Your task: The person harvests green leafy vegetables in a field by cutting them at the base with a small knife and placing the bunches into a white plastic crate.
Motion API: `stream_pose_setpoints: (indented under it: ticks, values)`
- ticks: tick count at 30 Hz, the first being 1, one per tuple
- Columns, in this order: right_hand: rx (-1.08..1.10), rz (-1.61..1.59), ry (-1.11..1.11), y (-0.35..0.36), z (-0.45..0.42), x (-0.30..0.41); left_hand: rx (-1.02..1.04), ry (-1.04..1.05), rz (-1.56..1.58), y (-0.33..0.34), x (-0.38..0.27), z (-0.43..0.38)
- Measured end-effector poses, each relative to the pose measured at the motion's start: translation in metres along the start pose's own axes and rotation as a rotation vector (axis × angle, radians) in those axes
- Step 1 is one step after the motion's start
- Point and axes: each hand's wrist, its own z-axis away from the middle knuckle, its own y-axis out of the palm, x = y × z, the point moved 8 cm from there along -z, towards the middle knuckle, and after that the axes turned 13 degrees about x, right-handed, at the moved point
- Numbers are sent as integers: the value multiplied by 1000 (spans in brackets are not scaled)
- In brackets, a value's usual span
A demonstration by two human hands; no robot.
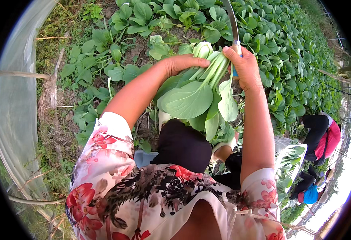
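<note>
My left hand [185, 63] grips several cut heads of bok choy [190, 96] around their pale stems, with the broad green leaves hanging down towards my knees. In my right hand [245, 66] is a sickle [231, 22], held by its wooden and blue handle, its curved blade pointing up and away from me. The right thumb presses against the stems of the bunch, so both hands touch it. Part of the sickle's handle is hidden by my right fingers.
Growing bok choy [283, 66] covers the bed ahead and to the right. Plastic greenhouse sheeting [16, 120] walls the left side. A white crate [302, 156] with picked greens stands at the right, near two bent-over people [331, 139]. Something light blue [144, 157] shows beneath me.
</note>
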Motion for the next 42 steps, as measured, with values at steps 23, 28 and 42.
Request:
stream_pose_setpoints:
  ticks: [23, 28, 42]
  values:
    - [-426, 732, -330, -40, 214, 109, -68, 569, -1116, 186, -102, 35]
    - [-566, 599, -268, -70, 279, 85, 101, 409, -1030, 221, -83, 38]
    - [-515, -430, -520, -161, 403, -56, 675, 73, -167, 409, 70, -84]
